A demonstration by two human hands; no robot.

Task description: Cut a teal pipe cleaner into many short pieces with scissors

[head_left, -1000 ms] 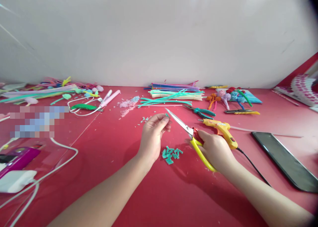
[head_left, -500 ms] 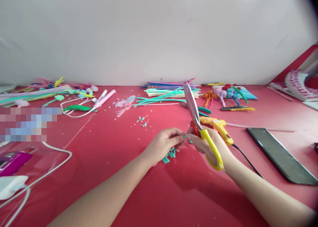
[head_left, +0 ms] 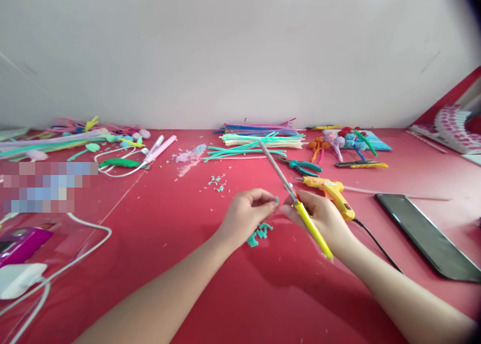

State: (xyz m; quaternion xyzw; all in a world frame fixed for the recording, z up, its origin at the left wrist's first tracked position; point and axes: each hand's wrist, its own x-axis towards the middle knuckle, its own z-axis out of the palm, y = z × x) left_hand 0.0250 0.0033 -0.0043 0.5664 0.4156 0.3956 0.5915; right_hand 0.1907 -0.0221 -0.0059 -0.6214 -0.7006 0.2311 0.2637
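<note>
My left hand (head_left: 250, 213) pinches a short green pipe cleaner piece (head_left: 277, 199) between thumb and fingertips. Close beside it, my right hand (head_left: 317, 213) grips yellow-handled scissors (head_left: 311, 226), their blades pointing up and away to the left. The fingers inside the handle are partly hidden. Under my hands a small heap of cut green pipe cleaner pieces (head_left: 259, 233) lies on the red table (head_left: 240, 299). Fine green clippings (head_left: 218, 183) are scattered farther back.
Bundled pipe cleaners (head_left: 259, 141) lie by the wall. On the right are pliers (head_left: 304, 166), a yellow glue gun (head_left: 330, 191), a utility knife (head_left: 361, 164), pipe cleaner flowers (head_left: 338, 141) and a phone (head_left: 424, 233). A pink tool (head_left: 161, 149) and white cable (head_left: 90, 227) sit left.
The scissors have turned in my right hand, their tips swinging left and down. My hands have parted slightly, and the green piece stays in my left fingertips.
</note>
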